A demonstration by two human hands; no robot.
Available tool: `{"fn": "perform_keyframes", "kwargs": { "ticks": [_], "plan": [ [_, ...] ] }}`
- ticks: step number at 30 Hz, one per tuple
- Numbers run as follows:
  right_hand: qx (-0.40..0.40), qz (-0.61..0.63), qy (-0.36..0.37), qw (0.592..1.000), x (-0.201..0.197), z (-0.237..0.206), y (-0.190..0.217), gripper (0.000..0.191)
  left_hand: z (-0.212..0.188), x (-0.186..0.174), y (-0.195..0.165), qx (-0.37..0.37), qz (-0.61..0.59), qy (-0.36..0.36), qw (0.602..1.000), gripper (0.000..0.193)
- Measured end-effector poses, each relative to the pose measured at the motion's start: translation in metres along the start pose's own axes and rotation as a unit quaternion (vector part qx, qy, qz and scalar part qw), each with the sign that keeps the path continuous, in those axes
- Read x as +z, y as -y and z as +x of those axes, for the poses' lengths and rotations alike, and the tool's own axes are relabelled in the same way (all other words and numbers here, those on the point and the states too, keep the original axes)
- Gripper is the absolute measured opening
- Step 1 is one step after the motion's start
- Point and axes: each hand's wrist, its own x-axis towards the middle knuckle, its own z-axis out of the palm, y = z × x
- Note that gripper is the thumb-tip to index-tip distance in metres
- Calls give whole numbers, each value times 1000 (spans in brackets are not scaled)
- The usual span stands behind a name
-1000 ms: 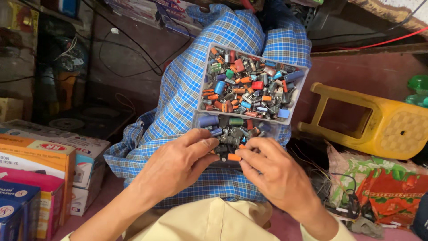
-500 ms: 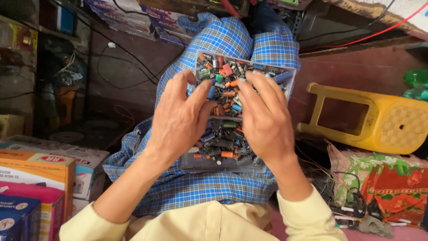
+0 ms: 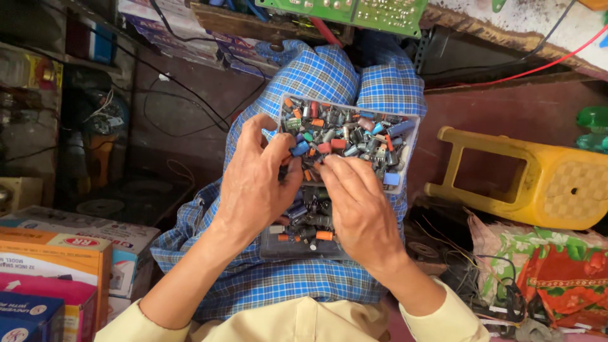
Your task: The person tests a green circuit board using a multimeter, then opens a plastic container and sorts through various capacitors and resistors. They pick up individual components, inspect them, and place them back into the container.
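A clear plastic tray (image 3: 410,121) rests on my lap, on the blue checked cloth (image 3: 329,69). It is full of small electronic parts (image 3: 354,136), mostly blue, orange and grey capacitors. My left hand (image 3: 256,183) lies over the tray's left side with its fingers spread among the parts. My right hand (image 3: 361,206) lies over the middle, fingertips pressing into the pile. Whether either hand pinches a single part is hidden by the fingers.
A yellow plastic stool (image 3: 544,180) lies on its side at the right, above a patterned cloth (image 3: 557,272) and tangled wires (image 3: 481,291). Cardboard boxes (image 3: 50,266) stack at lower left. A green circuit board (image 3: 354,11) sits on the bench edge above.
Both hands moved from the tray's near end up over the far compartment, then drew back slightly toward the middle. The view has shifted a little.
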Motion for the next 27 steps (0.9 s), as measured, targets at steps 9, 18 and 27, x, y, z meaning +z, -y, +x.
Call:
{"fn": "perform_keyframes", "kwargs": {
  "ticks": [9, 18, 27],
  "plan": [
    [12, -2, -84, 996, -12, 17, -19, 22, 6, 3, 0, 31, 54, -23, 998, 26],
    [28, 14, -79, 996, -1, 48, -26, 21, 4, 3, -1, 65, 44, -51, 996, 28],
    [11, -2, 11, 1000, 6, 32, 3, 44, 4, -14, 2, 35, 3, -7, 999, 56]
  ]
}}
